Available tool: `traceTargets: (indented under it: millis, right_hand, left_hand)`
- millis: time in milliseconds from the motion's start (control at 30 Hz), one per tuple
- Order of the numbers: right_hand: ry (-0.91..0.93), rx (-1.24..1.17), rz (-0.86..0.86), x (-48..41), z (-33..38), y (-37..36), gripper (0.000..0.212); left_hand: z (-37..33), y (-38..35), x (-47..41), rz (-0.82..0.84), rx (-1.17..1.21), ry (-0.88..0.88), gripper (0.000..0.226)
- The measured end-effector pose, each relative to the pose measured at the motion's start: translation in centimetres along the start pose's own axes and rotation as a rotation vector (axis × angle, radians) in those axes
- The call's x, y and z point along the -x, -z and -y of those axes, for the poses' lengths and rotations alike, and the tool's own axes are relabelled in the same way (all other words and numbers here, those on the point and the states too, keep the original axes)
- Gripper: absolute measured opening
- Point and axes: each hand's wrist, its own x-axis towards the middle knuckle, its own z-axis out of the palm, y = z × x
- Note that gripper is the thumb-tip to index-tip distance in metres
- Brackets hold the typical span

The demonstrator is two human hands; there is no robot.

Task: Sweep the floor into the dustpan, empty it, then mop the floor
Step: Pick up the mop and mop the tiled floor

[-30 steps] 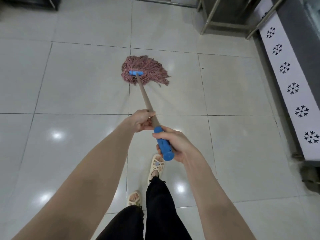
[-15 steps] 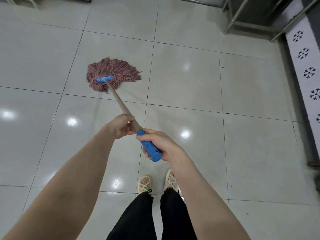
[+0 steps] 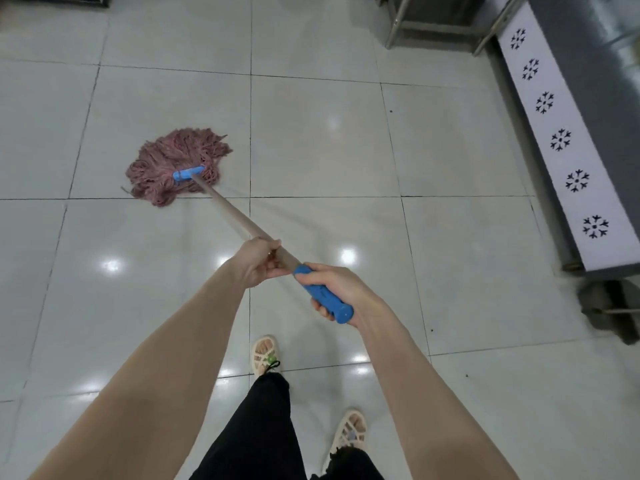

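A mop with a pink string head [image 3: 175, 164] and a blue clamp lies flat on the glossy white tiled floor [image 3: 322, 140], ahead and to my left. Its wooden pole [image 3: 228, 216] slants back toward me. My left hand [image 3: 258, 259] grips the pole just above the blue end grip. My right hand [image 3: 332, 289] is curled round the blue grip [image 3: 325, 299] at the pole's end. Both arms reach forward. No dustpan or broom is in view.
A counter base with a white snowflake-patterned panel [image 3: 568, 157] runs along the right. Metal table legs [image 3: 394, 26] stand at the top right. A dark object [image 3: 609, 313] sits on the floor at the right edge. My sandalled feet [image 3: 265, 355] stand below the hands.
The mop head swung from ahead of me to my left, then drew back closer. My feet have stepped. Both hands keep their grip on the pole.
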Motion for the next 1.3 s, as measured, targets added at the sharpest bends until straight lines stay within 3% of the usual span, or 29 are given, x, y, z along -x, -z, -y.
traceTargets:
  millis: [167, 500, 567, 767, 967, 1133, 1300]
  right_hand:
    - [0.015, -0.041, -0.077, 4.0, -4.7, 6.8, 0.036]
    - [0.023, -0.244, -0.265, 15.6, -17.0, 23.6, 0.038]
    - [0.022, -0.305, -0.313, 18.2, -19.4, 26.6, 0.039]
    - [0.005, -0.500, -0.463, 24.7, -23.7, 32.9, 0.026]
    - [-0.002, -0.702, -0.556, 28.1, -24.5, 36.4, 0.028]
    - [0.008, -0.749, -0.556, 26.5, -22.9, 38.3, 0.032]
    - [0.031, -0.736, -0.541, 22.8, -18.3, 40.5, 0.022]
  left_hand:
    - [5.2, -7.6, 1.4, 0.046, -0.059, 0.008, 0.009]
    - [19.4, -27.4, 4.7, 0.187, -0.264, 0.039, 0.005]
    - [22.1, -31.5, 5.4, 0.228, -0.325, 0.056, 0.013]
    - [28.5, -41.7, 7.7, 0.372, -0.471, 0.104, 0.016]
    - [30.9, -48.2, 9.2, 0.479, -0.565, 0.142, 0.006]
    - [29.6, -50.1, 7.4, 0.457, -0.574, 0.133, 0.009]
    - [25.5, -52.6, 3.8, 0.392, -0.581, 0.090, 0.008]
